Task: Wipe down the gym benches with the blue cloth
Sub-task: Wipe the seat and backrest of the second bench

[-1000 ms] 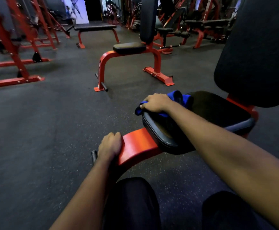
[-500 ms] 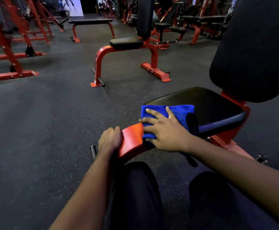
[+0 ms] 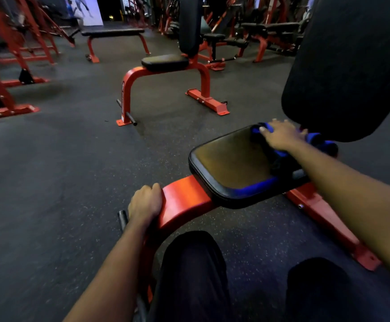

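Observation:
The black padded seat (image 3: 226, 163) of a red-framed bench lies in front of me, with its tall black backrest (image 3: 352, 61) rising at the right. My right hand (image 3: 282, 135) presses the blue cloth (image 3: 315, 140) flat onto the far end of the seat, just below the backrest, fingers spread. My left hand (image 3: 145, 204) grips the curved red frame (image 3: 184, 201) at the seat's near end, fingers curled over its edge.
A second red bench with a black seat (image 3: 165, 62) stands ahead on the dark rubber floor (image 3: 50, 182). A flat bench (image 3: 112, 32) sits farther back, red racks (image 3: 8, 66) stand at the left, more machines at the back right. My knees (image 3: 194, 263) are at the bottom.
My right hand slid the blue cloth from the near edge of the seat to its far end by the backrest. My left hand stayed on the red frame.

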Demonstrator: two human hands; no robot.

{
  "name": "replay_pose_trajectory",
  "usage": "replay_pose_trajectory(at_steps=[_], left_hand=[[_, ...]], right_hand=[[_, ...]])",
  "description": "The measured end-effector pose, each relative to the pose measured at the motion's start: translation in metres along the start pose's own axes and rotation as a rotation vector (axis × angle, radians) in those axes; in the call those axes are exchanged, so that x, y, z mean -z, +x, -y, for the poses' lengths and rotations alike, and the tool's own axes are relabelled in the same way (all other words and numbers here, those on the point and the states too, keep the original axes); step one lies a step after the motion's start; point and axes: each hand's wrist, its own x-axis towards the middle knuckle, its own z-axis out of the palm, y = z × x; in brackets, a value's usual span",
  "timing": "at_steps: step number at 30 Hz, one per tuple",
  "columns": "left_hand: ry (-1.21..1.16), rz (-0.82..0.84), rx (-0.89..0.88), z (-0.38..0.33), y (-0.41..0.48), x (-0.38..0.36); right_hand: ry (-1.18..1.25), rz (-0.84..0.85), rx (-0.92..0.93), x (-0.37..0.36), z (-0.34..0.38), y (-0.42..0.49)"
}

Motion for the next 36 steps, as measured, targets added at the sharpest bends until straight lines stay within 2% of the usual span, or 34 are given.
replay_pose_trajectory(at_steps=[2, 3, 8, 11, 13, 16, 20, 24, 28, 30, 33, 36], left_hand=[[-0.002, -0.006, -0.001, -0.002, 0.0, 0.0], [-0.014, -0.011, 0.007, -0.002, 0.0, -0.001], [-0.036, 0.01, -0.047, -0.01, 0.004, 0.005], [-0.057, 0.077, -0.129, -0.026, 0.007, 0.013], [-0.063, 0.131, -0.204, -0.04, 0.008, 0.015], [-0.004, 0.211, -0.274, -0.057, 0.0, 0.011], [0.145, 0.108, -0.281, -0.058, -0.012, 0.003], [0.199, 0.06, -0.289, -0.058, -0.012, -0.002], [0.212, 0.067, -0.311, -0.057, -0.011, -0.003], [0.178, 0.083, -0.33, -0.053, -0.006, -0.005], [-0.018, 0.069, -0.358, -0.044, 0.002, -0.003], [-0.258, -0.007, -0.282, -0.042, 0.007, 0.006]], right_hand=[[0.0, 0.011, -0.089, 0.004, -0.008, 0.0], [-0.015, 0.019, -0.067, 0.005, 0.001, -0.009], [-0.004, -0.005, 0.318, -0.022, 0.091, -0.107], [0.019, -0.071, 0.453, -0.03, 0.102, -0.149], [0.054, -0.062, 0.406, -0.025, 0.077, -0.14], [0.034, -0.063, 0.152, -0.009, 0.012, -0.094], [0.001, -0.048, -0.1, 0.009, -0.041, -0.06], [-0.077, -0.042, -0.061, 0.0, -0.025, -0.047], [-0.08, 0.099, -0.033, 0.016, 0.002, -0.005], [-0.105, 0.107, 0.089, 0.011, 0.035, -0.004], [-0.095, 0.103, 0.392, -0.01, 0.086, -0.046], [-0.003, 0.033, 0.584, -0.022, 0.085, -0.098]])
